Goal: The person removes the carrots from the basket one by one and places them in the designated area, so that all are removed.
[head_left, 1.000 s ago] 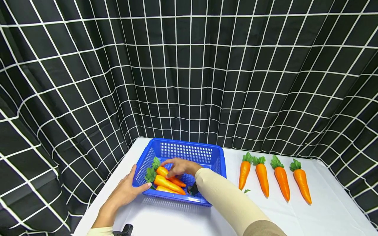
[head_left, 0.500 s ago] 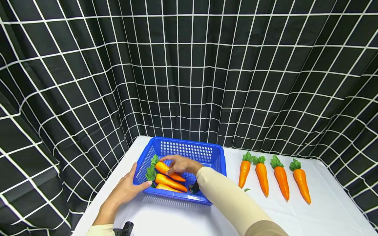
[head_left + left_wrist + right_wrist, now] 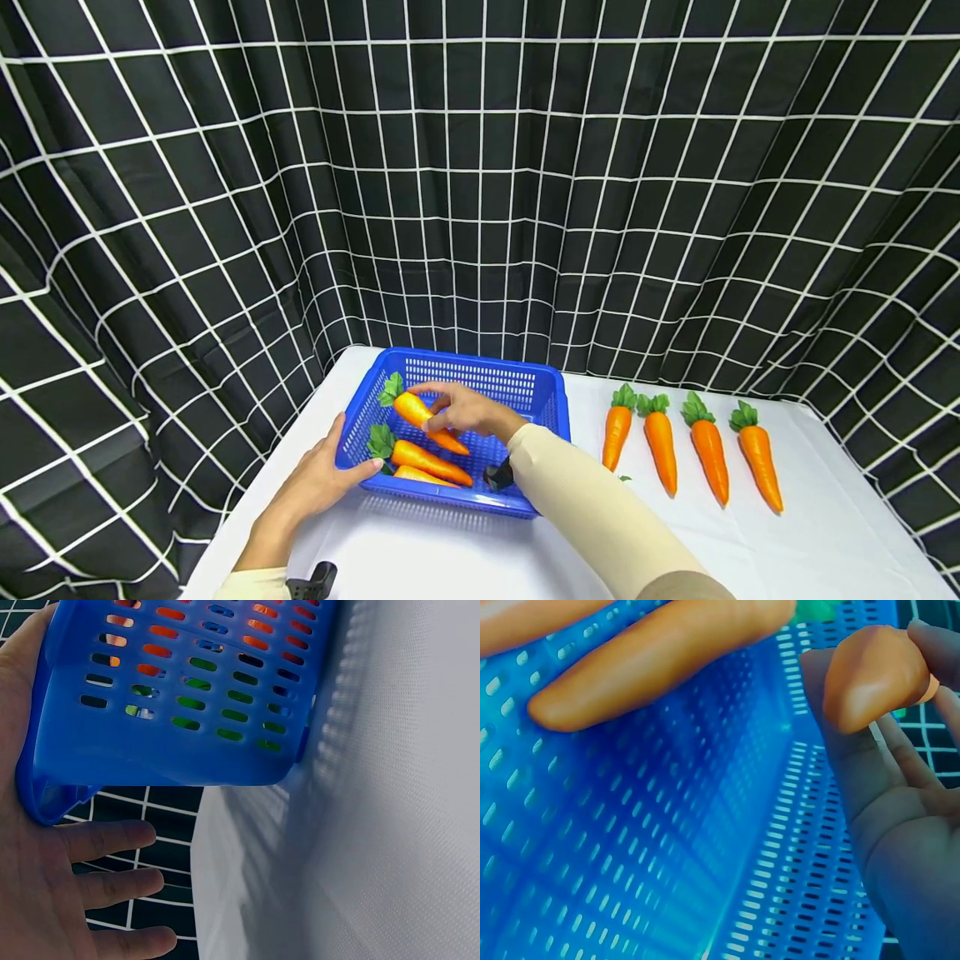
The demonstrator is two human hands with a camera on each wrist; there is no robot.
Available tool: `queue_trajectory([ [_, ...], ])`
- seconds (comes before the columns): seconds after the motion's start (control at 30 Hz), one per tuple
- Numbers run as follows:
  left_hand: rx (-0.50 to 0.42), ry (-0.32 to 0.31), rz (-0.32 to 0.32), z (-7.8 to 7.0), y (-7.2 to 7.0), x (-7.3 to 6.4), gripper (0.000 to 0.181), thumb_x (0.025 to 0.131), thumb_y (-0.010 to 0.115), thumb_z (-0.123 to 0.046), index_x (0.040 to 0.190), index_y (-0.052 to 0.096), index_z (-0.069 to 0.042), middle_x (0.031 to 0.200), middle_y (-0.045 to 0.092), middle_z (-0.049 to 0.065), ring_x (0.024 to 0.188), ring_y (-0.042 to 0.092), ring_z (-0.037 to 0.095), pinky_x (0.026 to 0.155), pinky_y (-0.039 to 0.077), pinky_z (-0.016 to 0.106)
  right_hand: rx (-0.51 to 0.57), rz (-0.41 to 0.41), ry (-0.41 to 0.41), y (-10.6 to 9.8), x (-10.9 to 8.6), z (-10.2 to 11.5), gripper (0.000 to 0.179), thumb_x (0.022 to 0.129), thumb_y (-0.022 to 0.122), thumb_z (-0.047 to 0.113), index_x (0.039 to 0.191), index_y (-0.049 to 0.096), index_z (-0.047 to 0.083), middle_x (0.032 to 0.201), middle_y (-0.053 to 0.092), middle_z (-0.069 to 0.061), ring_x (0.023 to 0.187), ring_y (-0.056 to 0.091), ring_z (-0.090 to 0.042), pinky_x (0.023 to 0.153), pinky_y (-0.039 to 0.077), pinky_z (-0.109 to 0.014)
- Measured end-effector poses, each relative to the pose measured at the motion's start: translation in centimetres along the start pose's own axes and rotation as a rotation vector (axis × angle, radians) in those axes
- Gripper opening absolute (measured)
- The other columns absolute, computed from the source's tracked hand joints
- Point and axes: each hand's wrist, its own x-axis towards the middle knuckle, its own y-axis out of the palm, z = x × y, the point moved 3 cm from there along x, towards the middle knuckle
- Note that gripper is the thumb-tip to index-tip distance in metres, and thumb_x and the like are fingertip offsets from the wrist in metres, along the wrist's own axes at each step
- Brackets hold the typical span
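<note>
My right hand [image 3: 476,412] pinches an orange carrot [image 3: 410,407] with a green leafy top, above the left part of a blue plastic basket [image 3: 480,503]. In the right wrist view the carrot's tip [image 3: 874,679] points toward the camera, between thumb and fingers. Beneath it, a second carrot [image 3: 431,461] and a partly hidden third carrot [image 3: 420,476] lie on the basket floor, leaves to the left. My left hand [image 3: 318,485] rests at the basket's front left corner, thumb over the rim. Its other fingers extend straight past the basket wall [image 3: 150,761] in the left wrist view.
Several carrots lie in a row on the white table [image 3: 832,533] right of the basket, the nearest being a carrot [image 3: 617,433] partly behind my right sleeve [image 3: 592,508]. A small green leaf piece [image 3: 625,478] lies near it. A black gridded curtain [image 3: 480,208] surrounds the table.
My right hand has lifted the rear carrot up off the basket floor, away from the others. The left hand stays at the basket corner.
</note>
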Motion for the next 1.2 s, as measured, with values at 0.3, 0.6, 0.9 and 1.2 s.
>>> queue_trajectory([
  [0.3, -0.001, -0.011, 0.014, -0.2, -0.1, -0.2, 0.110, 0.081, 0.065, -0.064, 0.155, 0.007, -0.005, 0.145, 0.032, 0.033, 0.128, 0.037, 0.051, 0.099, 0.031, 0.065, 0.091, -0.046, -0.108, -1.1, -2.2, 1.7, 0.058, 0.086, 0.070, 0.002, 0.135, 0.057, 0.030, 0.106, 0.061, -0.018, 0.084, 0.066, -0.035, 0.067, 0.057, -0.044],
  [0.6, -0.007, -0.009, 0.021, -0.1, 0.0, -0.2, 0.111, 0.081, 0.065, -0.064, 0.155, 0.006, -0.005, 0.147, 0.028, 0.033, 0.130, 0.033, 0.051, 0.100, 0.028, 0.065, 0.208, -0.101, -0.202, -2.3, -4.8, 2.9, 0.057, 0.088, 0.068, 0.003, 0.139, 0.053, 0.024, 0.110, 0.057, -0.023, 0.094, 0.065, -0.043, 0.073, 0.055, -0.049],
  [0.9, -0.012, -0.001, 0.019, -0.2, 0.0, -0.3, 0.110, 0.081, 0.065, -0.064, 0.155, 0.007, -0.005, 0.144, 0.034, 0.034, 0.127, 0.038, 0.051, 0.098, 0.031, 0.066, 0.224, -0.149, -0.289, -3.4, -7.2, 4.1, 0.059, 0.089, 0.068, 0.005, 0.142, 0.049, 0.024, 0.112, 0.054, -0.025, 0.095, 0.064, -0.045, 0.075, 0.055, -0.049],
  [1.2, -0.008, -0.005, 0.031, -0.1, 0.1, -0.3, 0.111, 0.082, 0.063, -0.064, 0.155, 0.004, -0.006, 0.146, 0.030, 0.034, 0.128, 0.035, 0.053, 0.099, 0.030, 0.066, 0.237, -0.168, -0.346, -3.7, -9.0, 4.6, 0.059, 0.090, 0.066, 0.002, 0.142, 0.048, 0.022, 0.112, 0.052, -0.026, 0.096, 0.063, -0.048, 0.075, 0.054, -0.050],
])
